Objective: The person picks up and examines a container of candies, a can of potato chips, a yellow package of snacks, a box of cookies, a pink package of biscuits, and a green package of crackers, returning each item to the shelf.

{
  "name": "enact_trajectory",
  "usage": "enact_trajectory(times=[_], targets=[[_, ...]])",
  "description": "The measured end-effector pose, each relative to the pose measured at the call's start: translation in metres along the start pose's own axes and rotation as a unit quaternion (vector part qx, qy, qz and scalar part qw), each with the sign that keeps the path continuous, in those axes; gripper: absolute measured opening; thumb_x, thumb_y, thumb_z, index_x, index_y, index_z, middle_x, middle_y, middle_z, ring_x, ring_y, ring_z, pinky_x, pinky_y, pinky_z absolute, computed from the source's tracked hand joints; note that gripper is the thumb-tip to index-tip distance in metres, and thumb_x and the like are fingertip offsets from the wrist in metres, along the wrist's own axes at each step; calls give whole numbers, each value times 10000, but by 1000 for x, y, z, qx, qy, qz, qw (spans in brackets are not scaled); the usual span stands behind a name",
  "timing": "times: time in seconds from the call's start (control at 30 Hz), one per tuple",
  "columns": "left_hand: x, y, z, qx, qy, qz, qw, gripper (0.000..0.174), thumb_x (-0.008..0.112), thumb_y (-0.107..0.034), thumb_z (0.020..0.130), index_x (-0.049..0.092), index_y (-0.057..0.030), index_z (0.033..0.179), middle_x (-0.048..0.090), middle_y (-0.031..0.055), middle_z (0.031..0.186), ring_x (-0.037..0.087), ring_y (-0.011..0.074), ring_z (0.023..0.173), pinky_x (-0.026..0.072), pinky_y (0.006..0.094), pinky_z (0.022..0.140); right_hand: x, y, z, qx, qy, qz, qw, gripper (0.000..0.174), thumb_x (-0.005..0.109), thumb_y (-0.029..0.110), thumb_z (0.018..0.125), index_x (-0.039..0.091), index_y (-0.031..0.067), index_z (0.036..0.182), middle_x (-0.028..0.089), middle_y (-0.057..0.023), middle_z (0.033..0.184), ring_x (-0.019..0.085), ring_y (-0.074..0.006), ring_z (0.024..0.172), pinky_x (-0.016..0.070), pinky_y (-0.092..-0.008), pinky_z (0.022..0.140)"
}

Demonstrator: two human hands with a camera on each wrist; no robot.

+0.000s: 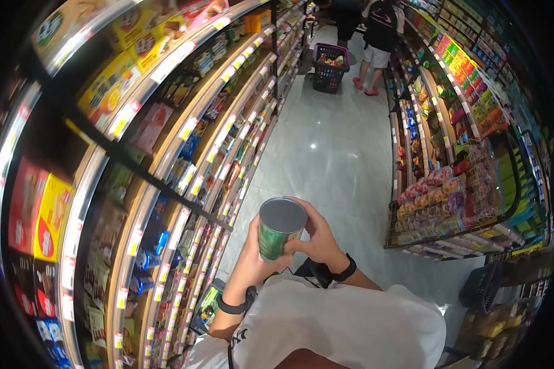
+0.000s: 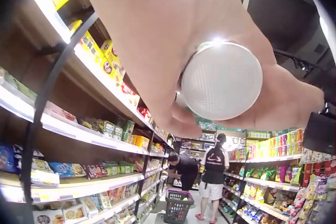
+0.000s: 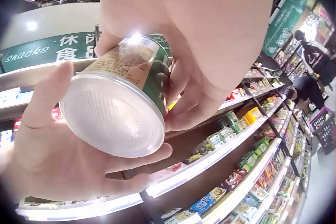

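The aisle is lined on both sides by stocked shelving; grey floor is seen between. A green can is held in mid-air, between both hands, just in front of the white shirt. Handling, by judgement: stiff-walled, probably light for its bulk, smooth enough to slip if held loosely, easily dented if squeezed hard. Best grasped round the middle of the wall, with pressure kept off the pale, textured end, taken to be a plastic lid. Right hand: clamped on the can, fingers curled about the side, thumb laid against the wall. Left hand: cupped round the opposite side; how firmly the can is squeezed cannot be told.
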State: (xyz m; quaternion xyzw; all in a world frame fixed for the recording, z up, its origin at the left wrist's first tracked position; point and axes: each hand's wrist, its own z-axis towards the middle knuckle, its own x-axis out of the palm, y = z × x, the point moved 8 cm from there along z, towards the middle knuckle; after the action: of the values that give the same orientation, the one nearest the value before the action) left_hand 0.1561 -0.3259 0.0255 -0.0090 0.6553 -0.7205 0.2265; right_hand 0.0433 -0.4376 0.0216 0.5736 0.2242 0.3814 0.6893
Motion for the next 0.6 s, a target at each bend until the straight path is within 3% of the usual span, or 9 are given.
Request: enact_trajectory(times=[0.07,0.1,0.23,0.37,0.47,0.6], targets=[[12,3,32,30,-17,57,998,1070,948,-161,678,347,-41,1555,537,198,1412,549,377,1332,456,456,1113,-27,-1,8,-8,-17,-26,999,986,981,228,704,456,31,1515,608,-127,1427,565,-224,1346,419,-407,1164],[15,-6,46,52,-41,55,996,945,943,-173,683,467,-24,1485,528,205,1424,539,380,1339,460,452,1108,-41,-1,13,-13,-22,-40,999,995,988,218,690,461,35,1514,610,-130,1432,568,-229,1347,418,-407,1166],[55,2,102,18,-30,23,999,845,941,-145,665,563,-4,1408,602,178,1371,585,356,1308,459,437,1112,-102,13,37,-51,-1,-83,995,980,986,183,661,494,70,1501,570,-119,1522,556,-264,1386,415,-418,1178],[108,5,162,46,-37,10,998,825,890,-70,643,572,-5,1402,601,183,1434,586,357,1324,454,428,1117,-176,28,54,-77,6,-131,988,963,976,173,674,492,64,1500,558,-136,1534,529,-294,1424,410,-412,1179],[144,-8,205,89,-12,6,996,795,833,-16,660,567,-7,1409,614,188,1413,588,358,1322,451,430,1121,-225,28,56,-99,-36,-138,985,954,969,166,686,486,60,1502,553,-139,1539,528,-297,1424,412,-408,1175],[175,-29,240,97,-12,26,995,799,801,43,675,562,-25,1435,615,174,1416,589,361,1325,458,423,1113,-264,34,63,-103,-57,-108,987,950,959,124,687,478,59,1503,522,-155,1565,504,-296,1447,403,-392,1177]])
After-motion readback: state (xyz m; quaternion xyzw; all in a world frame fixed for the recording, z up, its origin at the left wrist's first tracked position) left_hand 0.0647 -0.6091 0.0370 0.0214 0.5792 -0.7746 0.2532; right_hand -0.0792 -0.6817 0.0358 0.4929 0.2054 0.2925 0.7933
